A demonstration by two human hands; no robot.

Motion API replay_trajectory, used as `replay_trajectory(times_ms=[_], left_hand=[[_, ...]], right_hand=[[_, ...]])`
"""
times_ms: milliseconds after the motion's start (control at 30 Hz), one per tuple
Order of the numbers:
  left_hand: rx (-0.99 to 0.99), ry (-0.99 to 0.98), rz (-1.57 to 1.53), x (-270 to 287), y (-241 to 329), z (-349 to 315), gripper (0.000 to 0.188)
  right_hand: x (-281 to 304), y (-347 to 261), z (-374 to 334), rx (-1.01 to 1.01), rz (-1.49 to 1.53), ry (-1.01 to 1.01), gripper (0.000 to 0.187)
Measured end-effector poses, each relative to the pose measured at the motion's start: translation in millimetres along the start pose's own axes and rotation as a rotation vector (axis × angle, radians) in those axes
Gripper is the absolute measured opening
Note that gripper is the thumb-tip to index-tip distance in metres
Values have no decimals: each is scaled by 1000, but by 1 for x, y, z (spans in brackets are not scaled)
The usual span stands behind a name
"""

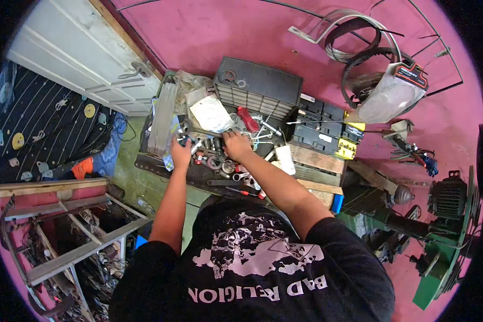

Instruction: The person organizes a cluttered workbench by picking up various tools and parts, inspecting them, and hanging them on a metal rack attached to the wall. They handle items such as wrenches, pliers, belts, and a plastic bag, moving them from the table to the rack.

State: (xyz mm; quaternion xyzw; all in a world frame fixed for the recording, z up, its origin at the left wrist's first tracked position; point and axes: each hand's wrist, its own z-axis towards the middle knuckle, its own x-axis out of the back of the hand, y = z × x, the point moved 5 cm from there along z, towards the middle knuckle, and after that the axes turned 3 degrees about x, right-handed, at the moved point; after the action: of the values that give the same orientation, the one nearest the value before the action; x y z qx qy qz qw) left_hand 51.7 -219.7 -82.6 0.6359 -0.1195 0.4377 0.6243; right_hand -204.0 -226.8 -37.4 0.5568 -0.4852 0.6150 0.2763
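Note:
My left hand point(181, 152) is at the left side of the cluttered workbench point(198, 185), its fingers curled around a small dark piece that I cannot make out. My right hand point(236, 145) reaches in among loose metal parts, fingers lowered and slightly apart, with nothing visible in them. Just beyond it lies a silvery foil-like packet point(211, 114). Between and below the hands are a ring-shaped metal part point(216, 162), a connecting rod point(243, 177) and a red-handled screwdriver point(241, 191). A red-handled tool point(247, 119) lies farther back.
A dark drawer cabinet point(258, 83) stands against the pink wall. Black cases point(319, 122) sit to its right, near wooden boards point(311, 161). Belts point(354, 40) hang above. A white door point(86, 53) is at left; a green machine with a motor point(448, 198) is at far right.

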Motion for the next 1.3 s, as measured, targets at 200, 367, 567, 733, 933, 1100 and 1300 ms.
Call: replay_trajectory(times_ms=[200, 367, 567, 733, 933, 1100, 1300], left_hand=[[-64, -177, 117, 4, 5, 32, 26], [-70, -286, -14, 35, 31, -7, 25], [-611, -399, -212, 79, 159, -100, 22], [-957, -843, -238, 62, 266, -155, 23], [-1413, -987, -222, 43, 378, -220, 25], [-1593, -1030, -255, 19, 456, -254, 26], [-2082, -787, -177, -4, 565, -303, 13]], right_hand=[[-24, 5, 21, -96, -72, 77, 23], [-4, 20, -39, -78, 189, 225, 21], [19, 38, -171, -298, 467, -86, 18], [21, 52, -244, -349, 884, 27, 13], [82, 90, -319, -462, 1327, 316, 9], [143, 134, -405, -607, 1285, 714, 40], [240, 179, -484, -589, 546, 980, 32]])
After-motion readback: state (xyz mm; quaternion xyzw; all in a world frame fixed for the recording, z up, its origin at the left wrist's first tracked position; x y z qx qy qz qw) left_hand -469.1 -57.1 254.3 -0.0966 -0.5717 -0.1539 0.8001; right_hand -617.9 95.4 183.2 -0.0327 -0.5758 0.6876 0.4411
